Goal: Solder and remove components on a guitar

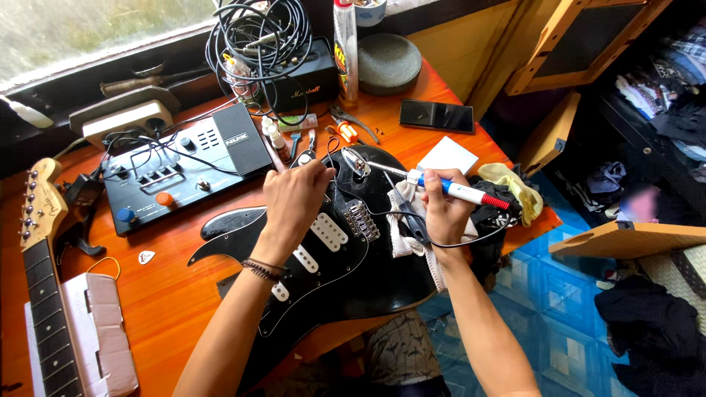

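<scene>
Black guitar body under left hand; right hand grips soldering iron.

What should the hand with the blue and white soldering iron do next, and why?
Probably ease the soldering iron tip a little farther toward the spot by the chrome jack plate. The right hand holds the iron with its tip pointing there, and the left hand rests on the black guitar body beside it, seemingly steadying a thin wire.

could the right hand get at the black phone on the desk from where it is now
Probably not straight away. The right hand is closed around a soldering iron, so it is occupied. The phone lies flat beyond it with only bare orange desk and a white pad between.
</scene>
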